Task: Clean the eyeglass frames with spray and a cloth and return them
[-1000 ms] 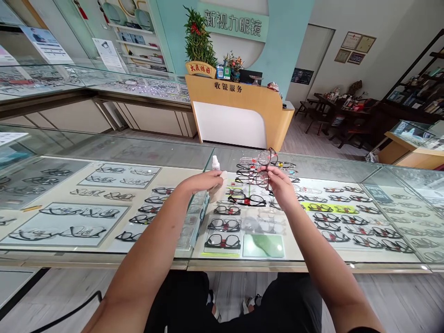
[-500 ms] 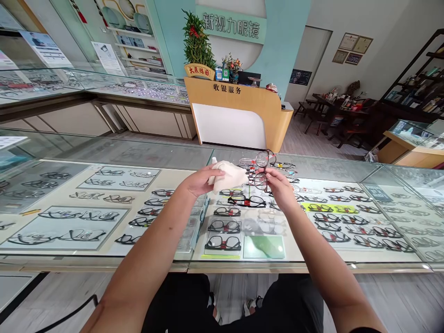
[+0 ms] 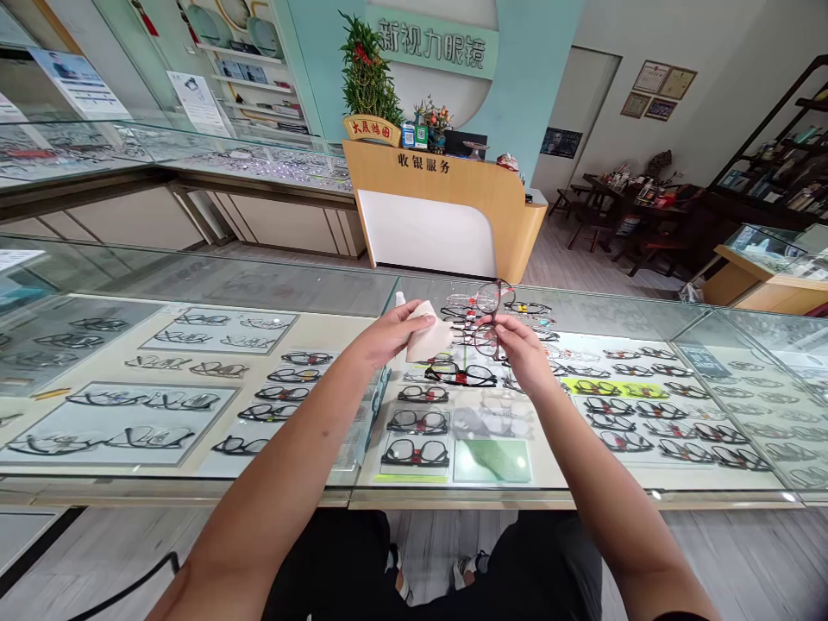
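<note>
My left hand point(image 3: 390, 336) is closed on a pale, folded cloth point(image 3: 428, 338), pinched between thumb and fingers. To its right, my right hand point(image 3: 521, 347) grips a pair of eyeglasses point(image 3: 495, 281) by the middle of the frame. The glasses stand on end, one round lens above the other, with a thin dark rim. A small gap separates the cloth from the lenses. Both hands are above the glass display counter point(image 3: 482, 495). Just behind my left hand shows a white bottle top point(image 3: 399, 298), its lower part hidden.
Rows of spectacle frames fill the counter, among them black frames point(image 3: 417, 453) beside a green sheet point(image 3: 492, 461). Across the floor stands a wooden cashier desk point(image 3: 521, 220) with a potted plant point(image 3: 370, 78). More display cases point(image 3: 285, 217) line the left; a dark table point(image 3: 637, 191) sits at right.
My left hand has shifted slightly right, and the cloth now looks more tightly folded. My right hand and the eyeglasses have hardly moved.
</note>
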Available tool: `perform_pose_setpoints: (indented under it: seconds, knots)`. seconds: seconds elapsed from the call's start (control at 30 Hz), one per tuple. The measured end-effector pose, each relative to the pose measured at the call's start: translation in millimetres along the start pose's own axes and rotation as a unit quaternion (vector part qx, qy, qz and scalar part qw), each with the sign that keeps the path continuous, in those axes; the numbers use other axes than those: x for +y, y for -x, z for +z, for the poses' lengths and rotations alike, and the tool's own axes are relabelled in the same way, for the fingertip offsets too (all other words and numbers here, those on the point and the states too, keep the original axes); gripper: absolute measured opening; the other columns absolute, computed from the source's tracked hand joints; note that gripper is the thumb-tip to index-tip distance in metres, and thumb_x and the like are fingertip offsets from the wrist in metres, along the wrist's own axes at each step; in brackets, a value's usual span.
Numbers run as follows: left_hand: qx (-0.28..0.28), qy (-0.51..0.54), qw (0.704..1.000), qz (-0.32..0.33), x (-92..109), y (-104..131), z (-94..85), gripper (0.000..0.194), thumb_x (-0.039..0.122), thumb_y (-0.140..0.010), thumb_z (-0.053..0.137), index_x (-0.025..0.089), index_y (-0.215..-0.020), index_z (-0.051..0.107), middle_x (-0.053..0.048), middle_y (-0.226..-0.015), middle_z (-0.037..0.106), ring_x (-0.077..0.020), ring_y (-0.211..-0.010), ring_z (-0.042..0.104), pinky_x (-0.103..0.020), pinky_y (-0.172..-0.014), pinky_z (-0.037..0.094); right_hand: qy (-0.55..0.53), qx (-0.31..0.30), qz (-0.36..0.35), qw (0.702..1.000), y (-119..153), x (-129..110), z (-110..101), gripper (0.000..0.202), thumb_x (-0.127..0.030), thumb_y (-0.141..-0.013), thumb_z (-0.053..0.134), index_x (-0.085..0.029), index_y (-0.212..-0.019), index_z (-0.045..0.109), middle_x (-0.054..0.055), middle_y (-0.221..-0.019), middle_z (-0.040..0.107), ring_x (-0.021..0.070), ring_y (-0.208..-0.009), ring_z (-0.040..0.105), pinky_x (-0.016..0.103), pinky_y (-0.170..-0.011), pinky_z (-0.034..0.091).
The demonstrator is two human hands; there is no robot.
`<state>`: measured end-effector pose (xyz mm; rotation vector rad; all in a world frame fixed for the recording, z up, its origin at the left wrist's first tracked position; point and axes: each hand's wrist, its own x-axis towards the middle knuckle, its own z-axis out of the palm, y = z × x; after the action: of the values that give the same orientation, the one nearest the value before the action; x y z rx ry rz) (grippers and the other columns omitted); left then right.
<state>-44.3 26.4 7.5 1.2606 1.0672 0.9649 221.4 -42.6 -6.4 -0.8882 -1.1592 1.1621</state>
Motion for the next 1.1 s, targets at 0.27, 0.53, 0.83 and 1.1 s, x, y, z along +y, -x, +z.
perform_pose_setpoints:
  seconds: [0.27,0.53,0.83,1.1]
  knots:
    - [-0.055,-0.055,0.995,0.061,-0.2,1.5,-2.7,0.063,0.067,-0.074,0.094,0.02,-0.109,0.07,-0.004,-0.104,0.073,-0.0227,-0.1,0.068,-0.031,-0.086,0.052,-0.009,-0.002,-0.001,1.0,0.1,-1.0,0.1,0.02,-0.044,-0.089,0.083,-0.031,-0.103,0.087,0.002,-0.119,0.084,0.0212,-0.089,0.062,0.037,-0.085,0.05]
    - [-0.083,-0.116,0.983,0.114,13.6,14.4,1.6,0.092,0.054,-0.083,0.089,0.02,-0.163,0.057,0.002,-0.08,0.065,-0.0161,-0.071,0.054,-0.028,-0.068,0.041,0.008,0.012,0.012,1.0,0.4,-5.6,2.8,0.029,-0.05,-0.086,0.083,-0.029,-0.105,0.085,0.005,-0.122,0.083,0.0238,-0.095,0.064,0.037,-0.083,0.05]
    - [-0.089,-0.21,0.963,0.145,15.1,14.3,4.0,0.046,0.055,-0.087,0.078,0.02,-0.117,0.082,-0.005,-0.101,0.078,-0.0209,-0.085,0.063,-0.03,-0.075,0.043,-0.002,0.006,0.007,1.0,-0.5,-3.5,2.0,0.024,-0.047,-0.087,0.083,-0.029,-0.103,0.085,0.004,-0.117,0.084,0.0222,-0.09,0.061,0.037,-0.083,0.049]
    - [-0.057,-0.253,0.954,0.153,13.3,12.7,4.9,0.038,0.055,-0.092,0.072,0.022,-0.105,0.084,-0.005,-0.095,0.078,-0.0247,-0.091,0.067,-0.036,-0.084,0.05,0.021,-0.005,-0.003,1.0,-0.3,-3.2,0.4,0.025,-0.05,-0.09,0.081,-0.03,-0.105,0.085,0.004,-0.121,0.083,0.0237,-0.092,0.061,0.037,-0.081,0.05]
